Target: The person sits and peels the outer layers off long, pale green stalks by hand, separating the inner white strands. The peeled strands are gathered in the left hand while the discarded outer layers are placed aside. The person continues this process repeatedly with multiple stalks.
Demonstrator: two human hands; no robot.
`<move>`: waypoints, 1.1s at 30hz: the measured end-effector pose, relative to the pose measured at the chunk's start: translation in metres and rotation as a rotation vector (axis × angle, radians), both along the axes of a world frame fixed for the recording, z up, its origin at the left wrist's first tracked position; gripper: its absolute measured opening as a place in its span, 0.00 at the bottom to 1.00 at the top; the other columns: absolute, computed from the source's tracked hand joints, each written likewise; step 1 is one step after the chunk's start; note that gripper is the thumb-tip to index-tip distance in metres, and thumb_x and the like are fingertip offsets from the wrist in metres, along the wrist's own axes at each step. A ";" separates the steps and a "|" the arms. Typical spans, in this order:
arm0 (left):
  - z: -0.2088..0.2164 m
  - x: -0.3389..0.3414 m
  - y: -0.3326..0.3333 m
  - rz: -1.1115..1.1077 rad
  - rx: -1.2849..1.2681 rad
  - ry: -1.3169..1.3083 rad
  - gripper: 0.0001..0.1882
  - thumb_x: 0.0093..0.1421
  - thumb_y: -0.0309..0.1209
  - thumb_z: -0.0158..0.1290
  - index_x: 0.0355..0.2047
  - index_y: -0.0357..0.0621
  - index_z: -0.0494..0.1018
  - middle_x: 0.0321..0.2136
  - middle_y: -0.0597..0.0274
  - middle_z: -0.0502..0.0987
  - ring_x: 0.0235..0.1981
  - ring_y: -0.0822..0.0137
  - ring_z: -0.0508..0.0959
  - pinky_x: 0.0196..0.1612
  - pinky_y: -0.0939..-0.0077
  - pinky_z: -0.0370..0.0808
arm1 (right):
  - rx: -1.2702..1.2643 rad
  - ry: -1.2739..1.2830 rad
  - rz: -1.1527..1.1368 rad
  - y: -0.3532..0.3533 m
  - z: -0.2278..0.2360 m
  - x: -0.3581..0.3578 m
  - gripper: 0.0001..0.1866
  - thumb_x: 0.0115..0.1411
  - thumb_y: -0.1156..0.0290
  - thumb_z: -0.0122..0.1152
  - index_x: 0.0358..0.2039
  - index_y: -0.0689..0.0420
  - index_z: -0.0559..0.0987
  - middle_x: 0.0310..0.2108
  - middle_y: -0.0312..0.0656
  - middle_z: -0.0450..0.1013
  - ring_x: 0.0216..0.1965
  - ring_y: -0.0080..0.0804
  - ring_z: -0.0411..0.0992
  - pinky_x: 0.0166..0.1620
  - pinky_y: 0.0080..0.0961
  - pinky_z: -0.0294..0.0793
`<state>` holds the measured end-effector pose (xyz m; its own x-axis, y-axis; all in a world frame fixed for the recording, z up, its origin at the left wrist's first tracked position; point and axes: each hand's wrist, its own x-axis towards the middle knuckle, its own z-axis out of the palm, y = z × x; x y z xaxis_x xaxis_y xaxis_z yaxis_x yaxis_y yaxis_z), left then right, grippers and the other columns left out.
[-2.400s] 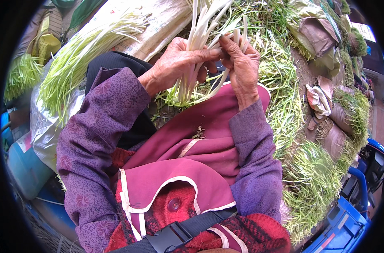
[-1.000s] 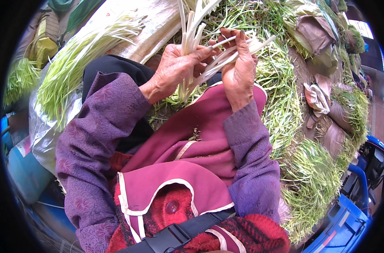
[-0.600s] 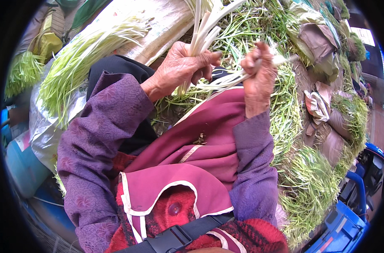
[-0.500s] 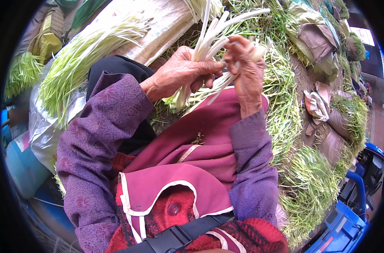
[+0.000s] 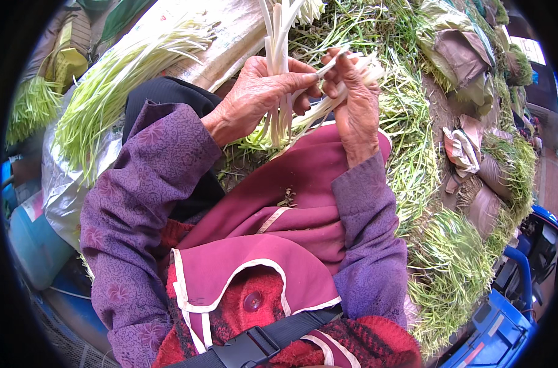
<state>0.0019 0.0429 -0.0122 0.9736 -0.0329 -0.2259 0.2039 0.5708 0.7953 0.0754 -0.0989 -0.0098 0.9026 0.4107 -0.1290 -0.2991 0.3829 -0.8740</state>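
Note:
My left hand (image 5: 263, 92) is closed round a small upright bunch of white-stemmed stalks (image 5: 278, 46) that look like garlic shoots. Their white ends point away from me and their pale leaves hang below the hand. To its right, my right hand (image 5: 354, 101) is closed on more of these stalks (image 5: 369, 72), whose white ends stick out beside the fingers. Its raised thumb and fingers pinch a thin pale strand, and the left thumb tip reaches close to it. The palm side partly hides what the right hand holds. Both hands are above the maroon apron (image 5: 291, 178) on my lap.
At the left, a large pile of trimmed stalks (image 5: 131, 86) lies on a pale sack (image 5: 230, 46). Loose green leaves (image 5: 407, 141) cover the ground to the right, beside crumpled sacks (image 5: 463, 52). A teal bucket (image 5: 36, 245) stands far left; a blue vehicle (image 5: 496, 331) is lower right.
The left hand has shifted slightly left, and its bunch now stands more upright and tighter. The right fingers have moved a little and now pinch a thin strand near the left thumb.

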 end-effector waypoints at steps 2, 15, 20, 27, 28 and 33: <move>-0.003 0.000 0.001 0.013 -0.016 -0.002 0.11 0.58 0.30 0.53 0.37 0.35 0.71 0.26 0.58 0.76 0.22 0.74 0.75 0.25 0.82 0.74 | -0.104 -0.002 0.051 0.003 -0.002 -0.001 0.06 0.53 0.71 0.63 0.30 0.59 0.78 0.20 0.31 0.72 0.15 0.12 0.62 0.17 0.10 0.60; -0.012 -0.002 0.007 -0.053 0.222 -0.032 0.11 0.60 0.33 0.49 0.35 0.36 0.73 0.19 0.62 0.76 0.15 0.78 0.71 0.18 0.88 0.68 | 0.137 -0.024 -0.355 -0.016 0.004 0.017 0.05 0.58 0.71 0.56 0.30 0.60 0.74 0.24 0.39 0.73 0.21 0.25 0.69 0.23 0.21 0.70; -0.010 -0.007 0.002 -0.273 0.285 0.038 0.11 0.59 0.36 0.52 0.29 0.40 0.73 0.12 0.69 0.70 0.09 0.83 0.64 0.12 0.89 0.59 | 0.187 0.013 -0.128 -0.017 0.000 0.019 0.12 0.58 0.65 0.57 0.35 0.62 0.75 0.24 0.39 0.73 0.21 0.21 0.70 0.17 0.14 0.62; -0.006 -0.007 -0.004 -0.288 0.260 0.070 0.12 0.53 0.37 0.58 0.29 0.40 0.75 0.14 0.72 0.68 0.11 0.84 0.62 0.14 0.90 0.58 | 0.053 0.020 -0.239 -0.018 -0.004 0.018 0.06 0.58 0.72 0.55 0.35 0.60 0.74 0.29 0.40 0.73 0.29 0.24 0.69 0.24 0.18 0.62; -0.005 -0.007 -0.004 -0.240 0.216 0.085 0.13 0.53 0.37 0.58 0.31 0.40 0.75 0.15 0.73 0.68 0.12 0.84 0.62 0.14 0.90 0.57 | 0.065 -0.016 -0.248 -0.019 -0.005 0.019 0.07 0.58 0.71 0.56 0.35 0.60 0.74 0.30 0.42 0.73 0.30 0.27 0.69 0.27 0.21 0.65; -0.004 -0.004 0.000 -0.061 0.049 0.040 0.16 0.55 0.42 0.55 0.31 0.40 0.74 0.18 0.70 0.71 0.16 0.82 0.66 0.19 0.89 0.62 | 0.200 0.017 -0.219 -0.026 -0.006 0.020 0.09 0.59 0.66 0.54 0.34 0.58 0.74 0.32 0.43 0.73 0.34 0.32 0.70 0.38 0.34 0.71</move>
